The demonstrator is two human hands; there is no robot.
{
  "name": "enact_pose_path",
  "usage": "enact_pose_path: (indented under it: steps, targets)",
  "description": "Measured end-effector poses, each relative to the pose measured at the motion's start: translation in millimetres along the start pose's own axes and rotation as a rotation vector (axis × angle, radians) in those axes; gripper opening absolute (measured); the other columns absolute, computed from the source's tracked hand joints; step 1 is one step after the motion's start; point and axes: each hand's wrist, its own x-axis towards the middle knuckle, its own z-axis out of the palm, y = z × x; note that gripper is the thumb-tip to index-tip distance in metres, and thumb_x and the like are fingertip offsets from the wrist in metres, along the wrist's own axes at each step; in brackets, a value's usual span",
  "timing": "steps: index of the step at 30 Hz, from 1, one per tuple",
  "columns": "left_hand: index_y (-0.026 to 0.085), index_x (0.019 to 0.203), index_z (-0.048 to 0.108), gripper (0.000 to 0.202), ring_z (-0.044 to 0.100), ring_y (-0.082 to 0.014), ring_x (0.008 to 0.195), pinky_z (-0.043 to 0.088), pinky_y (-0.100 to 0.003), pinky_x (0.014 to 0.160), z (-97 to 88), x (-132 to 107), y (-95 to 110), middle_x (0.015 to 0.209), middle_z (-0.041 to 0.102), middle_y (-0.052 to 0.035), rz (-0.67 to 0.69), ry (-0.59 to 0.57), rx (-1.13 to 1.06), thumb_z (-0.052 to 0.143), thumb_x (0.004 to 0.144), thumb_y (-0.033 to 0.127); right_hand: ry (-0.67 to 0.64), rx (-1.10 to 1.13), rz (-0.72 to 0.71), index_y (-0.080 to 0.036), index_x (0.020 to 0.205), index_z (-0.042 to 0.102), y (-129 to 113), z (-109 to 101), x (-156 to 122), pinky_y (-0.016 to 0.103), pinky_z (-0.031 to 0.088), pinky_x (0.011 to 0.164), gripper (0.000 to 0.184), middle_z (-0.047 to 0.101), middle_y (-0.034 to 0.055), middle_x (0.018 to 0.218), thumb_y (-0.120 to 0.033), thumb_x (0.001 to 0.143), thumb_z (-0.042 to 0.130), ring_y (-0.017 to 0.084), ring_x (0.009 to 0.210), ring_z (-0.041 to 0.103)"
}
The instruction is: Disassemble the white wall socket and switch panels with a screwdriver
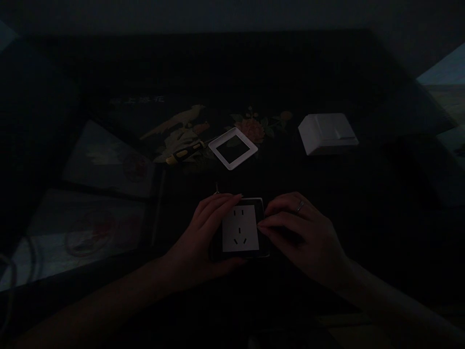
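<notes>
Gripping the socket panel (250,232) by its top and bottom edges: left hand (201,232), fingers over the top, thumb underneath. Panel sits low, near centre, between both hands, slotted face up. Right hand (307,235) at the panel's right edge, fingertips bunched; too dark to tell if they pinch anything small.

Risks, my judgement: panel could twist or slip if the right hand pushes hard sideways, since only the left hand clearly has it. Anything tiny in those right fingertips could drop and get lost on the dark, glossy bench (286,177); poor light makes that worse. Screwdriver (186,152) could roll or nudge the white frame (242,158) if knocked, as its shaft reaches the frame's left side; can't tell if the tip goes under.

Counts: two hands, one ring (300,205) (right hand). One socket panel, five slots: two upper, one middle, two slanted lower. One white frame, beyond the panel. One screwdriver, yellow-and-black handle, left of the frame. One white box-shaped piece (329,133), far right, well apart from the rest. One thin upright bit (217,187) just past the left knuckles, too small to identify.
</notes>
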Motion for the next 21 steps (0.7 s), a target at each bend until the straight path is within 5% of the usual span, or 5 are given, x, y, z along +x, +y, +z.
enact_pose_path:
  steps: [21]
  targets:
    - [0.025, 0.149, 0.03, 0.082, 0.035, -0.0357, 0.14, 0.035, -0.061, 0.115, 4.4, 2, -3, 0.15, 0.043, -0.016, 0.091, 0.026, -0.007, 0.075, 0.082, 0.044, 0.035, 0.141, 0.121, -0.022, 0.085, 0.071, 10, -10, 6, 0.031, 0.057, 0.073, 0.006, 0.068, 0.0033, 0.091, -0.016, 0.085, 0.071, 0.017, 0.082, 0.069]
